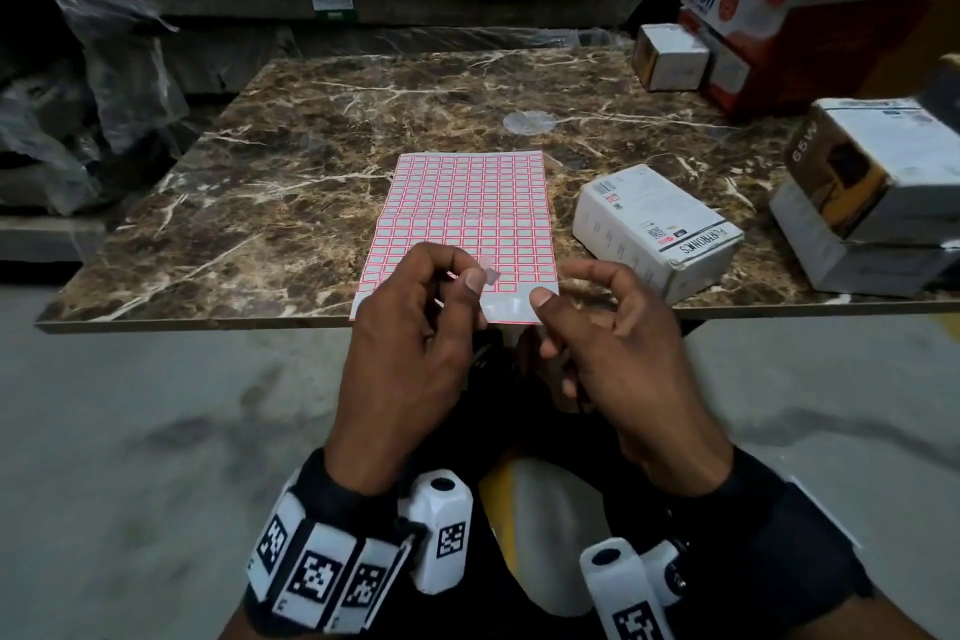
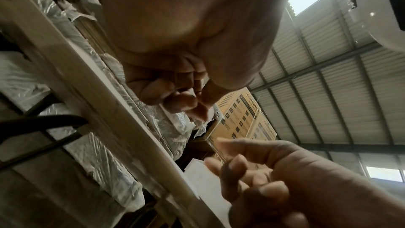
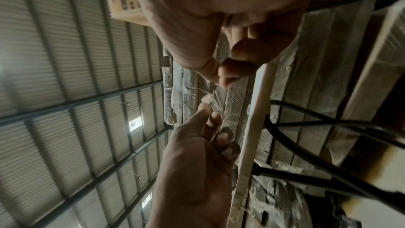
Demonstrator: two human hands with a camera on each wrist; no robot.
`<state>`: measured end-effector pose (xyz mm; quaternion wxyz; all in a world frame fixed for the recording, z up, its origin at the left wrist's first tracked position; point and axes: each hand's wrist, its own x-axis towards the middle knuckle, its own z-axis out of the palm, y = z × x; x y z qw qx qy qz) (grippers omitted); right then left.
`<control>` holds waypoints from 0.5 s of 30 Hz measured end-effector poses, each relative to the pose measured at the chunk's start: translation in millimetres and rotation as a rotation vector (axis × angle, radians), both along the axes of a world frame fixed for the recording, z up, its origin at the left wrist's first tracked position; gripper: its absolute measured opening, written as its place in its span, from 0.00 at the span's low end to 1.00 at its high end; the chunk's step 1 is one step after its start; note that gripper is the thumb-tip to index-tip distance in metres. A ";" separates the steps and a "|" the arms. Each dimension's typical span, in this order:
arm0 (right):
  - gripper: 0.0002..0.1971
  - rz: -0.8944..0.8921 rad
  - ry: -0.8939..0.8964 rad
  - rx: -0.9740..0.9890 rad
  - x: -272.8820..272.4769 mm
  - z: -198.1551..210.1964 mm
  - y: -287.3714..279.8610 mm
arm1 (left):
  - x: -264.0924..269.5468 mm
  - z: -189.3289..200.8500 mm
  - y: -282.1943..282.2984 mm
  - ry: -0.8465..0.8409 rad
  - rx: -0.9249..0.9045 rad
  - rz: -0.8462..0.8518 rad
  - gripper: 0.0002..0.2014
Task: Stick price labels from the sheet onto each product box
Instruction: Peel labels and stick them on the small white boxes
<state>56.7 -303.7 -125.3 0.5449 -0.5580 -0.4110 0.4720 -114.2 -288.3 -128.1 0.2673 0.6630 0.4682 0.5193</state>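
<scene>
Nearest, left hand (image 1: pixel 410 327) pinching one peeled price label (image 1: pixel 489 270) between thumb and forefinger, above near edge of label sheet (image 1: pixel 467 203) on marble table (image 1: pixel 291 161). Right hand (image 1: pixel 602 327) loosely curled, holding nothing. Portronics box (image 1: pixel 654 234) just beside sheet. Risk, likely: label curling onto fingertip, folding on itself or going on crooked.

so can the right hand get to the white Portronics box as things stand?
Probably yes: the right hand is empty and open, the white box lies just beyond it near the table edge, nothing between.
</scene>
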 end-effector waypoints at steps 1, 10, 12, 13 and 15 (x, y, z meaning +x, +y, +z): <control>0.14 0.000 -0.029 0.048 2.6 1.6 -2.0 | 2.6 -1.8 -0.6 -0.040 -0.020 -0.031 0.04; 0.18 0.011 0.051 0.258 37.0 16.0 -24.5 | 54.0 2.2 -11.1 -0.275 -0.100 -0.238 0.05; 0.17 -0.027 0.069 0.271 46.2 14.7 -26.6 | 65.6 0.7 -11.0 -0.288 -0.124 -0.270 0.05; 0.17 -0.043 0.080 0.283 50.1 14.1 -28.2 | 70.7 0.1 -11.5 -0.295 -0.136 -0.290 0.06; 0.17 -0.075 0.098 0.308 58.5 12.7 -30.3 | 80.5 -0.8 -11.4 -0.316 -0.154 -0.320 0.06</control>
